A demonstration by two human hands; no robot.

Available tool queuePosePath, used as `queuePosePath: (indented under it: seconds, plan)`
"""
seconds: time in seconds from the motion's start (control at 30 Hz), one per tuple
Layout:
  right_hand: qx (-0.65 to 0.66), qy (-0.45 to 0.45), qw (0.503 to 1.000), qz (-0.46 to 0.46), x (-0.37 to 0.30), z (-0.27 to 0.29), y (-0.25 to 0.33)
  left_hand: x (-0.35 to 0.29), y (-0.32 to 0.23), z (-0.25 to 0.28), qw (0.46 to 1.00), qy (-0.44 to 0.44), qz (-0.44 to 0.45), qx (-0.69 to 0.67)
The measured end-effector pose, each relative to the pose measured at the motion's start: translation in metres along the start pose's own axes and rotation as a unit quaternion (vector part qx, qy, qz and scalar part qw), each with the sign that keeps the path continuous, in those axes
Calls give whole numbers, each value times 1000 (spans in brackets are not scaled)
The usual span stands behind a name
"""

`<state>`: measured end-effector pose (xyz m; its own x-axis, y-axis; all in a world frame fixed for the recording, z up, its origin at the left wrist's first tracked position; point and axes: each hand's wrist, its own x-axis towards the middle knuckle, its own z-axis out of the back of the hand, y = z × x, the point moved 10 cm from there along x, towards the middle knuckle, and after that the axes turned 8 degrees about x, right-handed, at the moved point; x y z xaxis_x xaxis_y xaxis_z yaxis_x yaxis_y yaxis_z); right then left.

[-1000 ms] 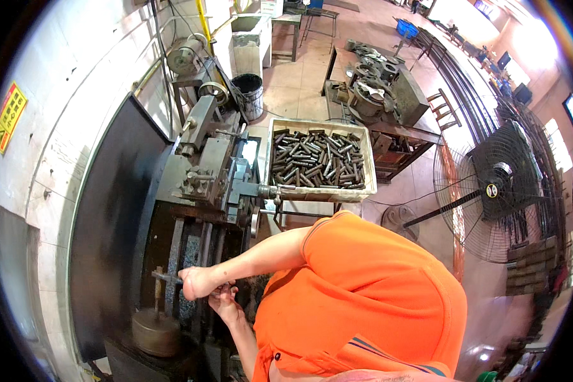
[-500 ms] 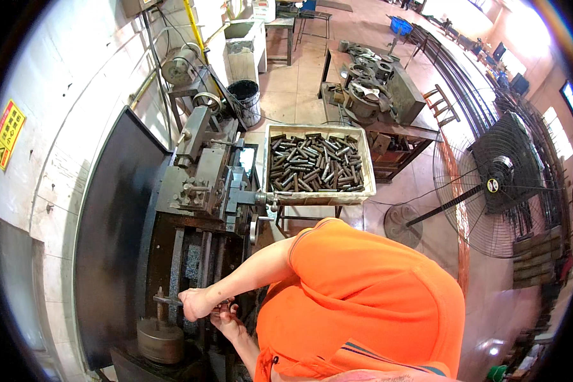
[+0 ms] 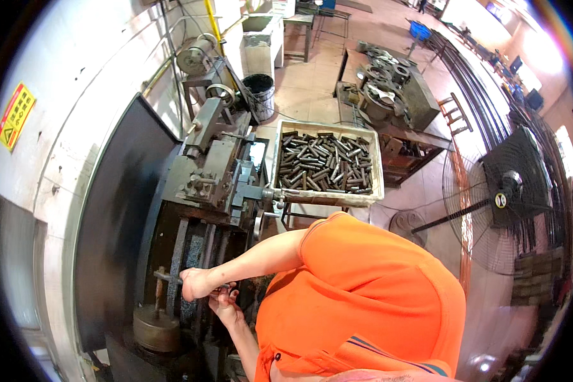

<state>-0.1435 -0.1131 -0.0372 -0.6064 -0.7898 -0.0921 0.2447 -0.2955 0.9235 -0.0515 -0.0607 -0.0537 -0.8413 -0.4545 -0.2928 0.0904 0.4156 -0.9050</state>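
Note:
My right hand [image 3: 197, 283] is closed round a grey metal bar-shaped tool [image 3: 167, 276], whose far end crosses a thin brownish rod [image 3: 159, 294]. That rod stands out of the round metal chuck [image 3: 156, 331] of a lathe. Just below and to the right, my left hand [image 3: 226, 307] has its fingers curled close to my right wrist. What those fingers hold is mostly hidden. Beneath both hands run the dark lathe bed rails [image 3: 205, 254].
Farther along stands the lathe carriage [image 3: 200, 181] with its handwheel [image 3: 258, 224]. A pale tray [image 3: 379, 167] of short metal rods sits beside it. Beyond are a bucket [image 3: 261, 99] and a workbench of metal parts [image 3: 440, 137]. A large fan [image 3: 508, 191] stands right.
The view has shifted, so the tray, carriage and fan sit farther right in the picture. Both hands stay at the rod by the chuck, with little change in their grip.

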Motion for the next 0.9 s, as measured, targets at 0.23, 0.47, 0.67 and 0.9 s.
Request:
queuePosePath:
  seconds: [0.23, 0.47, 0.67, 0.9]
  plan:
    - [57, 72, 996, 17, -26, -9, 53, -12, 9, 37, 997, -74, 12, 25]
    - [188, 44, 979, -70, -29, 19, 31, -13, -33, -3, 997, -23, -58, 55]
    - [214, 82, 972, -46, -29, -3, 43, -16, -21, 15, 997, -38, -61, 26]
    - [328, 68, 939, -77, -26, 17, 21, -4, -24, -5, 997, -1, -51, 52]
